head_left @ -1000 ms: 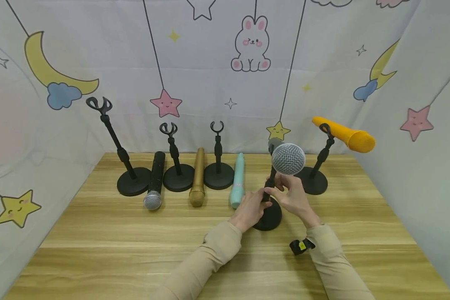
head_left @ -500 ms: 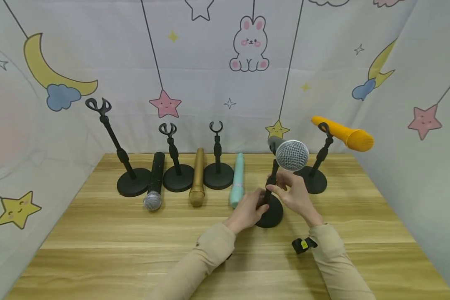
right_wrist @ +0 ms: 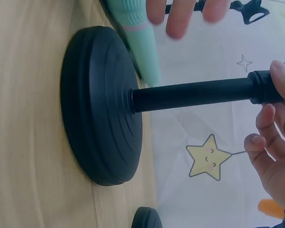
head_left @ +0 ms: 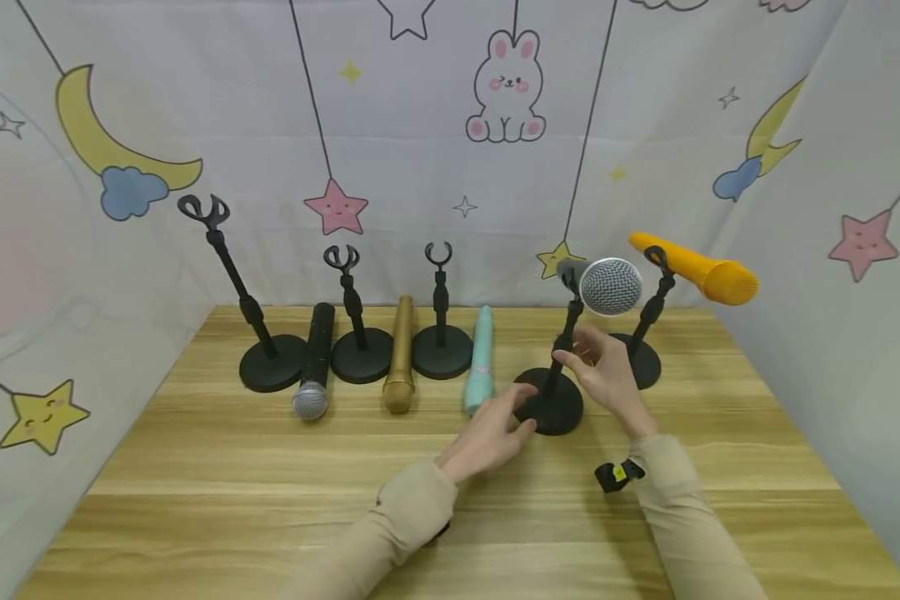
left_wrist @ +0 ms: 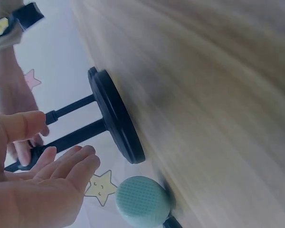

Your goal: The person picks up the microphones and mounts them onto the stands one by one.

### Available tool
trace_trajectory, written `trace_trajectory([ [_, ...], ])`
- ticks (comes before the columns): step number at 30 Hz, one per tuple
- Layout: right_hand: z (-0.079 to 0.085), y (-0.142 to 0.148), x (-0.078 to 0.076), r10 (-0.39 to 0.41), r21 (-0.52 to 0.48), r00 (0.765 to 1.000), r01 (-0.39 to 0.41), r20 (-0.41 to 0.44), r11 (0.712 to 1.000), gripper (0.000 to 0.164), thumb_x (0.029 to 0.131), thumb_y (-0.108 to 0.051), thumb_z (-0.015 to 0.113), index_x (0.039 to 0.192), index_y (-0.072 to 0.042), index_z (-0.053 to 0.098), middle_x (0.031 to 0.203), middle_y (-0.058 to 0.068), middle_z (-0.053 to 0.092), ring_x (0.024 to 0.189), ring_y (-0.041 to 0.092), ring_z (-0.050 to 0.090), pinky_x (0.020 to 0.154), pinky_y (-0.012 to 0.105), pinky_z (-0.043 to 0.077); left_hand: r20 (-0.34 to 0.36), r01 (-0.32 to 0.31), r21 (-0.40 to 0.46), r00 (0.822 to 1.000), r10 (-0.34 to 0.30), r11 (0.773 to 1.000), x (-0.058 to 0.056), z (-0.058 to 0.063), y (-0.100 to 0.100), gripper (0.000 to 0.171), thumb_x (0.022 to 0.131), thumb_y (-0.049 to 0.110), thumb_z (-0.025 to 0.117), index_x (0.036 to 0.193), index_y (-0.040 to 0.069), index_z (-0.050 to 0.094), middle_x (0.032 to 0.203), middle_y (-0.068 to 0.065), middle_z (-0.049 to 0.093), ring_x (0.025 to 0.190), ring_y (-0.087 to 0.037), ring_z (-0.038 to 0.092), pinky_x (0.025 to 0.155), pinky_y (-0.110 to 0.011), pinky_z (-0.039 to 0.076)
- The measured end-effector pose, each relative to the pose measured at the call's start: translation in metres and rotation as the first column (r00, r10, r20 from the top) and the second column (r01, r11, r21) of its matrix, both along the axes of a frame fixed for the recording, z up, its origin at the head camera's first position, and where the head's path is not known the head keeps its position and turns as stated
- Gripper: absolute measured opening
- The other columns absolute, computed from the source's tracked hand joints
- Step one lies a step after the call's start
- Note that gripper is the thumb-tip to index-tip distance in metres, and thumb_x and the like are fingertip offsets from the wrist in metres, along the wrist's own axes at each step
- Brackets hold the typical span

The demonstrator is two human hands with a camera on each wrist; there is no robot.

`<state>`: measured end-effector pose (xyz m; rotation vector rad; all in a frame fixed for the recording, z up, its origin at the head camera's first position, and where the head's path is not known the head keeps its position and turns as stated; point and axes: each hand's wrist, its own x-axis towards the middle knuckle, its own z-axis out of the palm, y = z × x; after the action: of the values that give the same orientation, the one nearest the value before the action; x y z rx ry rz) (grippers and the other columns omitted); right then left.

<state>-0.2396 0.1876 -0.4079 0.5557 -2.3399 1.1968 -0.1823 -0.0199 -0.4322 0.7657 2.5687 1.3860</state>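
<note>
My right hand [head_left: 607, 371] pinches the collar of a black desk microphone stand [right_wrist: 194, 95] between thumb and fingers. Clipped at its top is a microphone [head_left: 610, 287] with a silver mesh head, pointing toward me. The stand's round base [right_wrist: 104, 107] appears to sit on the wood, with its pole leaning right. Just left of that base, my left hand [head_left: 487, 437] has its fingers spread and holds nothing; its palm and loosely bent fingers [left_wrist: 80, 166] show in the left wrist view. A teal microphone [head_left: 481, 358] lies beyond the left hand.
Behind stand more black stands: a tall one [head_left: 251, 312], two shorter ones [head_left: 352, 304], and one bearing an orange microphone [head_left: 693, 268]. Black [head_left: 317, 358] and gold [head_left: 400, 358] microphones lie between them on the wooden table [head_left: 270, 500]. A printed cloth [head_left: 405, 108] hangs behind.
The stand with the silver-headed microphone has shifted right and away from me, with my right hand on it. My left hand has let go of the pole and drawn back.
</note>
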Motion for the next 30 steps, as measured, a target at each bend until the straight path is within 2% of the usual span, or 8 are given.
trace_trajectory([
  [10, 0.006, 0.008, -0.019, -0.082, -0.007, 0.991, 0.083, 0.104, 0.997, 0.021, 0.090, -0.008, 0.075, 0.110, 0.000, 0.072, 0.099, 0.020, 0.074, 0.072, -0.004, 0.060, 0.070, 0.014, 0.050, 0.063, 0.046, 0.123, 0.997, -0.054, 0.991, 0.009, 0.004, -0.012, 0.040, 0.102, 0.008, 0.055, 0.141, 0.002, 0.048, 0.147, -0.016, 0.055, 0.140, -0.029, 0.052, 0.116, -0.042, 0.041],
  [15, 0.008, 0.012, -0.028, -0.152, 0.000, 0.970, 0.155, 0.189, 0.988, 0.026, 0.093, -0.015, 0.074, 0.116, -0.003, 0.071, 0.104, 0.020, 0.072, 0.075, -0.001, 0.059, 0.076, 0.020, 0.048, 0.077, 0.052, 0.143, 0.995, -0.063, 0.988, 0.013, 0.001, -0.014, 0.037, 0.102, 0.006, 0.055, 0.139, 0.003, 0.051, 0.145, -0.014, 0.058, 0.138, -0.028, 0.054, 0.117, -0.040, 0.041],
  [21, 0.012, 0.014, -0.036, -0.190, 0.010, 0.940, 0.195, 0.284, 0.981, 0.033, 0.094, -0.020, 0.073, 0.122, -0.002, 0.067, 0.113, 0.020, 0.069, 0.082, 0.004, 0.059, 0.075, 0.022, 0.045, 0.085, 0.076, 0.153, 0.992, -0.090, 0.985, 0.018, -0.001, -0.015, 0.037, 0.102, 0.004, 0.055, 0.138, 0.002, 0.052, 0.143, -0.017, 0.059, 0.135, -0.030, 0.057, 0.116, -0.038, 0.042],
  [24, 0.014, 0.013, -0.041, -0.193, 0.009, 0.935, 0.200, 0.296, 0.980, 0.036, 0.095, -0.022, 0.072, 0.124, -0.002, 0.066, 0.118, 0.021, 0.069, 0.080, -0.001, 0.058, 0.072, 0.020, 0.045, 0.083, 0.088, 0.163, 0.991, -0.103, 0.983, 0.019, -0.002, -0.017, 0.035, 0.101, 0.002, 0.055, 0.136, 0.000, 0.053, 0.141, -0.020, 0.059, 0.133, -0.031, 0.058, 0.115, -0.037, 0.043],
  [30, 0.012, 0.011, -0.051, -0.168, -0.033, 0.956, 0.181, 0.242, 0.983, 0.031, 0.095, -0.016, 0.072, 0.122, -0.002, 0.070, 0.117, 0.021, 0.070, 0.072, -0.008, 0.056, 0.064, 0.016, 0.043, 0.127, 0.076, 0.179, 0.987, -0.100, 0.981, 0.020, -0.003, -0.022, 0.036, 0.101, 0.002, 0.055, 0.137, 0.000, 0.052, 0.141, -0.019, 0.059, 0.133, -0.030, 0.057, 0.116, -0.037, 0.042],
])
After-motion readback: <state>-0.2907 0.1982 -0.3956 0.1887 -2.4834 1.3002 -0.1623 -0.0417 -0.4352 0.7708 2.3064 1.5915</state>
